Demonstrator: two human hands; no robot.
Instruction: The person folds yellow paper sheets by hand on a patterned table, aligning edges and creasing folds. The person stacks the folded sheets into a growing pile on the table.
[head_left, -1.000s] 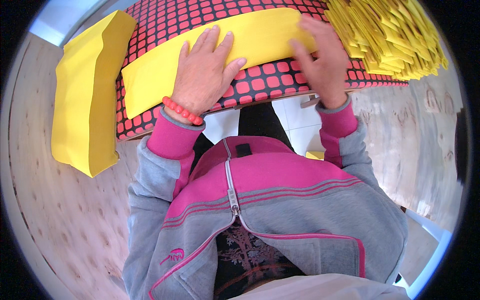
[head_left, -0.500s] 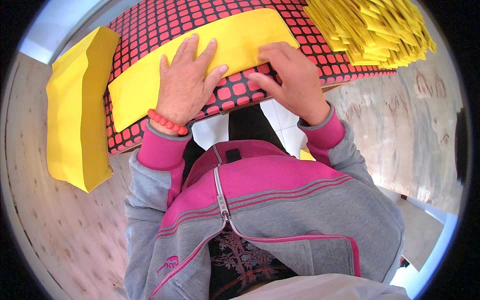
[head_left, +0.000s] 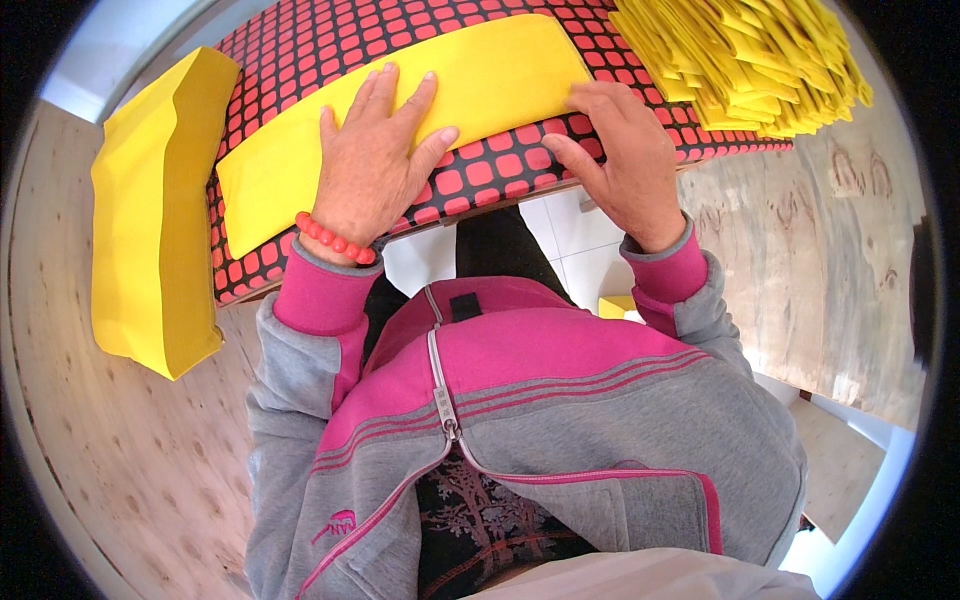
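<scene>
A pile of folded yellow pieces (head_left: pixel 745 70) covers the right end of the counter (head_left: pixel 478 178); a yellow bundle (head_left: pixel 150 220) stands at its left edge. Between them lies a yellow strip (head_left: pixel 490 75). The left hand (head_left: pixel 372 165) rests flat on it, fingers spread; the right hand's (head_left: pixel 630 155) curled fingers meet its right end, thumb apart.

I am wearing a grey jacket (head_left: pixel 620 420) with pink panels, pink cuffs (head_left: pixel 320 297) and a metal zipper (head_left: pixel 444 405), a red bead bracelet (head_left: pixel 335 241) and a black tree-printed shirt (head_left: pixel 478 508).
</scene>
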